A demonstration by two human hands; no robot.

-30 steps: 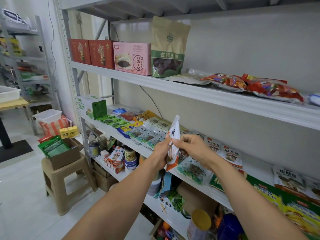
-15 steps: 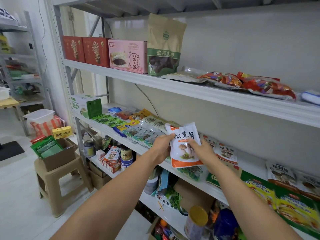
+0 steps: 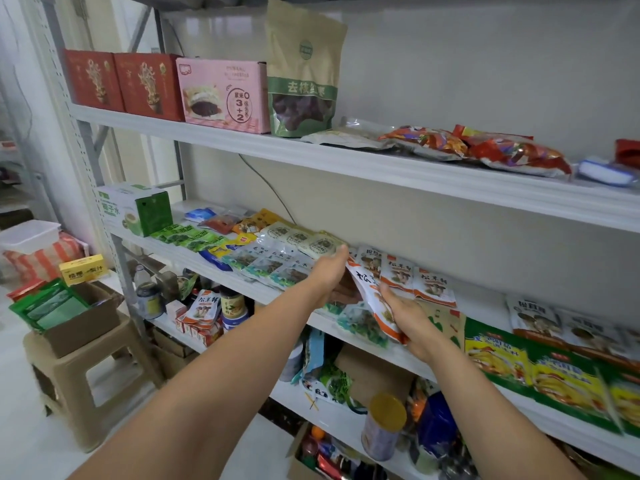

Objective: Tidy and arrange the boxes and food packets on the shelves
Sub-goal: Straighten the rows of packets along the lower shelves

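- Right hand (image 3: pixel 408 323) grips the white-and-orange mushroom packet (image 3: pixel 372 292), thumb on its face, fingers curled beneath.
- The packet sits tilted over the middle shelf (image 3: pixel 488 303), its top corner toward the wall, just beside a row of matching packets (image 3: pixel 415 280) lying flat.
- Left hand (image 3: pixel 329 271) reaches in with straight fingers laid against the packet's upper left edge, gripping nothing.
- Up on the top shelf (image 3: pixel 381 168), a pink box (image 3: pixel 225 95) and a kraft pouch (image 3: pixel 303 74) stand upright, side by side.
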